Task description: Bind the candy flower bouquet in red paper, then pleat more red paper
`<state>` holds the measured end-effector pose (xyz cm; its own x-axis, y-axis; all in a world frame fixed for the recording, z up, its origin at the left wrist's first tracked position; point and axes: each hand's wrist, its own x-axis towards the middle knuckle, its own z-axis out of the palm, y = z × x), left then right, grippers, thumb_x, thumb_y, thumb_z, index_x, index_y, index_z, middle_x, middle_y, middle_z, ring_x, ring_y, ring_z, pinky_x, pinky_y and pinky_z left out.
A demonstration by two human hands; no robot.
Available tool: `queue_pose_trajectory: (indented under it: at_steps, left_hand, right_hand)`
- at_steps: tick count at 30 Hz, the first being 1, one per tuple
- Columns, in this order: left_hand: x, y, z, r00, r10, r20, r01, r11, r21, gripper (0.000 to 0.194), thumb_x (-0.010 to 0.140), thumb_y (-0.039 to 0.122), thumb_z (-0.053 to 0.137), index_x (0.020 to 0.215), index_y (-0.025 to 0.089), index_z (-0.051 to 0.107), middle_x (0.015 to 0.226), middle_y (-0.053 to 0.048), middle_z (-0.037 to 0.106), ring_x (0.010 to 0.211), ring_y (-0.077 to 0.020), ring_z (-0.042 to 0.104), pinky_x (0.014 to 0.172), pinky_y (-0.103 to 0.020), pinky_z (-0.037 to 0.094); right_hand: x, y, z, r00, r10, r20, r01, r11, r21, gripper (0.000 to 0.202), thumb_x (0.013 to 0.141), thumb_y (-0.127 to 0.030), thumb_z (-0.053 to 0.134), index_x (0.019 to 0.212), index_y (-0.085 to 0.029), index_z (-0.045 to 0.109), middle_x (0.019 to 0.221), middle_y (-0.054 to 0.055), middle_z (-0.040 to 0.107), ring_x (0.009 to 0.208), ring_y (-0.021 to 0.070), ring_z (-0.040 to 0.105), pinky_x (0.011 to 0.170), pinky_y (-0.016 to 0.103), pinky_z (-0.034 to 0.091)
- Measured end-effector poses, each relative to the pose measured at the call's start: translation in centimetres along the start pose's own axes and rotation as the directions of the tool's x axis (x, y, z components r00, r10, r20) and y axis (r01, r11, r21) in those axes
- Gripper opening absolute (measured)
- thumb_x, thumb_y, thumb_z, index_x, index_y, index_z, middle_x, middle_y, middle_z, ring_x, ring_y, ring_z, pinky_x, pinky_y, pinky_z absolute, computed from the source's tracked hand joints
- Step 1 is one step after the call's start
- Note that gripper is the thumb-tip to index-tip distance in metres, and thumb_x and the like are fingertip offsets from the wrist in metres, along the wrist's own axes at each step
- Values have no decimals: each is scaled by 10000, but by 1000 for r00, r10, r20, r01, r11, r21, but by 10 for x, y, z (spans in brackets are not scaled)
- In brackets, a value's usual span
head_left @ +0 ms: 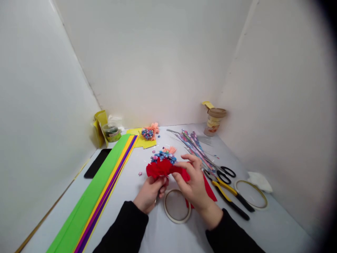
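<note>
While your left hand (pixel 150 191) pinches the red paper flower (pixel 161 168) from below so it stands clear of the table (pixel 263 225), your right hand (pixel 193 182) closes on its trailing red strip, just above the tape roll (pixel 177 206), keeping the paper taut

we see paper flower (pixel 161 168) at table (pixel 147 235) centre, held between left hand (pixel 150 193) below it and right hand (pixel 193 182) to its right. tape ring (pixel 177 206) lies just before hands. paper sheets (pixel 102 189) stretch along left, phone (pixel 98 162) beside them. pliers (pixel 230 195) and scissors (pixel 223 172) lie right of hands, second tape ring (pixel 251 194) further right. paper strips (pixel 193 144) lie behind scissors, lidded cup (pixel 214 121) in back right corner, small jar (pixel 111 132) in back left corner.
</note>
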<state>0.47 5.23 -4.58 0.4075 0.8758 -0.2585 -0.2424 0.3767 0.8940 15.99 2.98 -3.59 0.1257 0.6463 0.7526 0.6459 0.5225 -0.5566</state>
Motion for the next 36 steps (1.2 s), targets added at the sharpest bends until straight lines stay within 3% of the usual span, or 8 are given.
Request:
queue_pose_trajectory:
  at_steps: [3,7,12,15,18,21,27,36]
  left_hand:
    - [1,-6,1,1000,26,11,-27,992,121,340,700,438,680,699,142,513,552,54,451,443,-34,328,403,-181,237]
    - [3,-10,-1,998,57,-8,-54,971,235,317,713,432,660,707,149,517,525,60,454,411,-39,334,404,-193,246]
    - [7,-12,-7,989,84,-122,-63,984,169,356,688,479,657,719,145,540,583,36,499,427,-45,343,391,-186,251]
    - [10,-11,-11,964,194,-185,-152,964,219,295,704,438,634,723,154,557,644,0,566,466,-77,421,427,-208,333]
    - [11,-8,-15,892,427,-149,-301,806,509,138,739,276,582,796,157,624,757,-54,656,723,-183,607,681,-304,482]
    - [10,-6,-18,835,549,-37,-374,615,695,266,742,139,515,980,167,630,966,-88,685,963,-233,615,870,-364,454]
    - [6,-10,-18,839,544,6,-308,466,829,315,748,105,505,1040,164,607,979,-120,674,954,-260,616,832,-374,464]
    - [8,-12,-15,876,480,49,-238,342,909,315,792,141,487,1075,156,623,1033,-160,669,965,-297,614,857,-417,451]
  right_hand:
    - [-1,-1,3,1000,-14,13,15,1000,-17,93,838,-154,542,805,-223,597,1129,71,478,1079,254,461,920,462,370]
    - [-2,0,4,1000,9,-4,-9,1000,4,104,842,-142,539,800,-221,592,1071,64,477,1051,247,467,904,458,379]
    - [-1,1,-2,996,-49,-74,51,998,36,199,856,-170,544,1028,-252,603,1140,74,473,1083,248,476,913,455,389]
    - [0,0,-8,991,-36,-133,38,999,19,235,861,-170,528,1077,-241,584,1095,75,494,1043,242,494,900,449,395]
    - [-2,-5,-9,985,-138,-100,136,990,-32,210,848,-182,533,1041,-232,600,1085,77,495,1035,254,479,909,468,381]
    - [-5,-12,-4,975,-221,4,220,970,-104,235,815,-192,581,1045,-230,613,1152,88,475,1095,282,437,945,487,363]
    - [-9,-18,9,973,-206,105,225,947,-227,268,764,-145,614,1011,-248,630,1253,78,455,1153,295,400,973,477,367]
    - [-4,-10,12,998,-38,-58,21,965,-263,95,808,-162,586,846,-224,647,1067,80,503,1027,266,477,907,482,396]
